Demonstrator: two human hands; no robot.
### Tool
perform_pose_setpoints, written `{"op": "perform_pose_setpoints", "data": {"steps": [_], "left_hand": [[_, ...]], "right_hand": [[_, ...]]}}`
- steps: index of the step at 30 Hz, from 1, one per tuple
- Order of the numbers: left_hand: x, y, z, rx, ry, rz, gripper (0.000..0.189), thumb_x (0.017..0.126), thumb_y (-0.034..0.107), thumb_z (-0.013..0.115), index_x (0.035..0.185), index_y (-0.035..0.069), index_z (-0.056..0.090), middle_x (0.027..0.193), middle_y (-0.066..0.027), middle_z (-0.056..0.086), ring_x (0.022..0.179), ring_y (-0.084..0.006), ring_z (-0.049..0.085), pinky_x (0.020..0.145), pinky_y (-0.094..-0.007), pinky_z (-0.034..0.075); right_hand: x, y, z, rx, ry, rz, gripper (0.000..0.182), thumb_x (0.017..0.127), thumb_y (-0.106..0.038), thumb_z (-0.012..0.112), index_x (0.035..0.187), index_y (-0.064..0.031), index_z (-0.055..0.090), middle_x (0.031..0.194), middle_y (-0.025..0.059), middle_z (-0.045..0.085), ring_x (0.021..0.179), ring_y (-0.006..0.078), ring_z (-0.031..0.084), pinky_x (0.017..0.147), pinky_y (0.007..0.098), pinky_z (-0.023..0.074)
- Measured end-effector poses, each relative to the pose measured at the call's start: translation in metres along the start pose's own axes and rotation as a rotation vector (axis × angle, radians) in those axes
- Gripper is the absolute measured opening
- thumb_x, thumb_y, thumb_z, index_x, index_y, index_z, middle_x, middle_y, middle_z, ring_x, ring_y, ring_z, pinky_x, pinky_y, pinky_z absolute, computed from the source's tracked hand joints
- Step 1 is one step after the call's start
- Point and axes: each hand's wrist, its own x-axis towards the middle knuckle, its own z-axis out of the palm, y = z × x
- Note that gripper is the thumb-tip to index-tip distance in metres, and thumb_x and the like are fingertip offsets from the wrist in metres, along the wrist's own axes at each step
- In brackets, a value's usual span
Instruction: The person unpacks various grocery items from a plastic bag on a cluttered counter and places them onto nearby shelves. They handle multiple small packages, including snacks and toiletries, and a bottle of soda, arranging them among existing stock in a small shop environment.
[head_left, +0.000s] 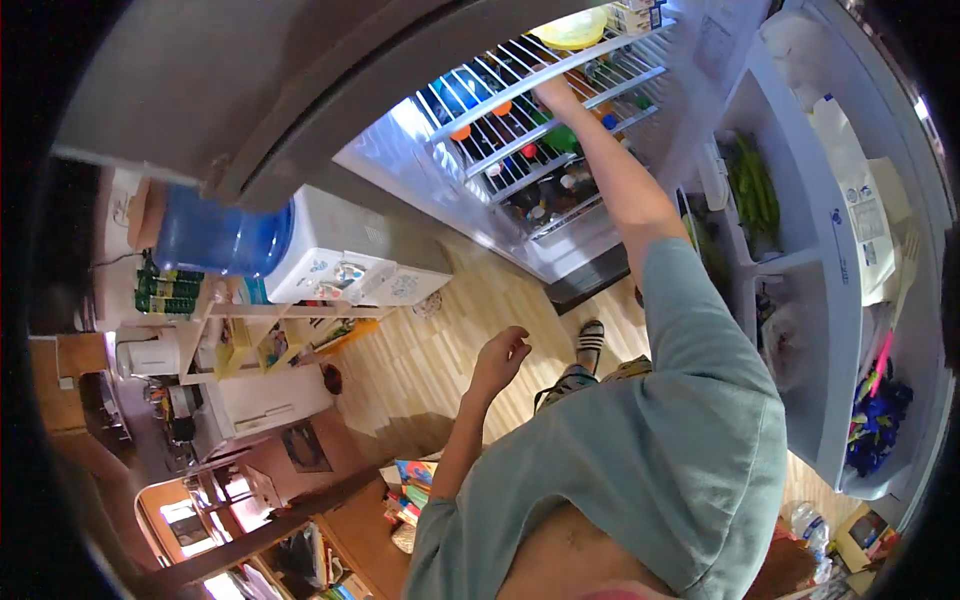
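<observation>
My right hand (553, 93) reaches into a lit refrigerator, at the front edge of a white wire shelf (517, 91). Its fingertips are partly hidden there, so what they touch is unclear. A yellow bowl (571, 31) rests on the wire shelf above the hand. Below the hand, green (559, 138) and orange-capped items show through the wires. My left hand (502, 361) hangs over the wood-look floor (450, 315), its fingers loosely curled with nothing in them.
The open refrigerator door (795, 255) stands at right, with green vegetables (754, 184), a white package (862, 202) and dark blue items (881, 420) in its bins. At left are a water dispenser (352, 255) with a blue bottle (225, 229), and a shelf unit (247, 311). A dark upper door (300, 97) juts overhead.
</observation>
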Motion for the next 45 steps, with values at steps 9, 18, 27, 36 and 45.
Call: {"op": "perform_pose_setpoints", "data": {"steps": [9,18,27,36,45], "left_hand": [[-0.004,0.028,0.021,-0.063,0.081,0.083,0.022,0.076,0.008,0.062,0.096,0.002,0.056,0.087,-0.0136,0.058,0.081,-0.0267,0.058,0.072,-0.0348,0.046],[0.021,0.081,0.033,0.071,0.518,0.404,0.064,0.062,0.008,0.072,0.119,0.004,0.044,0.130,-0.0191,0.036,0.120,-0.0370,0.035,0.099,-0.0420,0.032],[-0.048,0.115,0.067,0.353,0.360,0.631,0.080,0.055,0.014,0.076,0.127,0.009,0.041,0.132,-0.0179,0.036,0.122,-0.0368,0.035,0.100,-0.0448,0.030],[-0.164,0.109,0.142,-0.011,0.381,0.308,0.049,0.052,0.009,0.075,0.096,0.006,0.054,0.088,-0.0116,0.057,0.081,-0.0325,0.057,0.071,-0.0385,0.047],[-0.285,0.087,0.152,-0.186,0.781,-0.090,0.055,0.058,0.014,0.076,0.107,0.006,0.054,0.098,-0.0129,0.059,0.093,-0.0286,0.057,0.081,-0.0359,0.046]], "right_hand": [[-0.134,-0.048,-0.030,0.686,0.189,0.109,0.017,0.080,-0.014,0.053,0.088,0.0003,0.054,0.059,0.0044,0.050,0.042,0.0116,0.047,0.034,0.0245,0.0389],[-0.335,-0.102,-0.071,0.482,0.204,0.122,0.036,0.081,-0.015,0.051,0.112,0.0040,0.050,0.063,0.0036,0.052,0.044,0.0086,0.046,0.039,0.0210,0.0373],[-0.498,-0.099,-0.147,0.523,-0.354,0.553,0.035,0.082,-0.015,0.053,0.112,0.0032,0.052,0.067,0.0028,0.053,0.047,0.0085,0.048,0.039,0.0208,0.0372],[-0.542,-0.101,-0.168,0.307,-0.962,0.355,0.033,0.091,-0.028,0.050,0.112,-0.0038,0.054,0.072,-0.0020,0.050,0.057,0.0044,0.045,0.049,0.0208,0.0364],[-0.572,-0.143,-0.084,0.370,-1.273,0.195,0.038,0.092,-0.030,0.047,0.113,0.0006,0.053,0.072,0.0034,0.054,0.058,0.0100,0.049,0.054,0.0238,0.0412]]}}
